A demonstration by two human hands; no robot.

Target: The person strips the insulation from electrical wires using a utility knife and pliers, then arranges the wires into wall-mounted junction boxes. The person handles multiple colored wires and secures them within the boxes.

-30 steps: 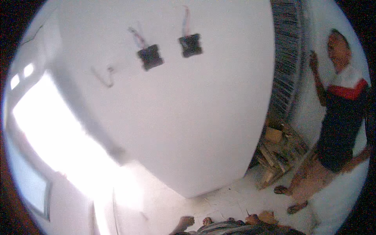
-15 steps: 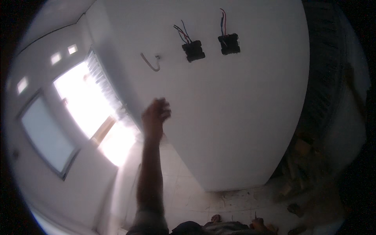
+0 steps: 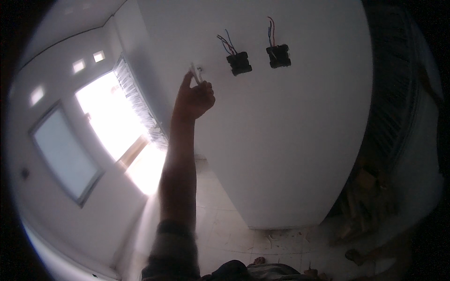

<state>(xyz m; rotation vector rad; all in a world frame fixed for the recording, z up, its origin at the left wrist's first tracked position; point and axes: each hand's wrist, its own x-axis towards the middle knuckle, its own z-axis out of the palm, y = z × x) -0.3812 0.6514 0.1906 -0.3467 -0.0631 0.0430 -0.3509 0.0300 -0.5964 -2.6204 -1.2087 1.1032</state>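
My left hand (image 3: 196,98) is raised to the white wall (image 3: 295,140), its fingers closed on a short white cord or thin conduit (image 3: 195,72) that sticks out of it. To the right of that hand are a black square box (image 3: 239,63) and another black box (image 3: 279,56) set in the wall, with loose red, blue and dark wires (image 3: 272,29) rising from them. My right hand (image 3: 310,273) is small and dim at the lower edge, closed round a thin upright object that I cannot make out.
A bright doorway (image 3: 105,112) and a frosted window (image 3: 65,152) are at left. Wood offcuts (image 3: 363,201) lie beside a dark grille (image 3: 389,93) at right. Another person's leg and foot (image 3: 354,255) show dimly at lower right, on the tiled floor (image 3: 225,215).
My left hand has risen from low by my body to the white cord and closed on it. The view has shifted and darkened, and the person at right is now mostly in shadow.
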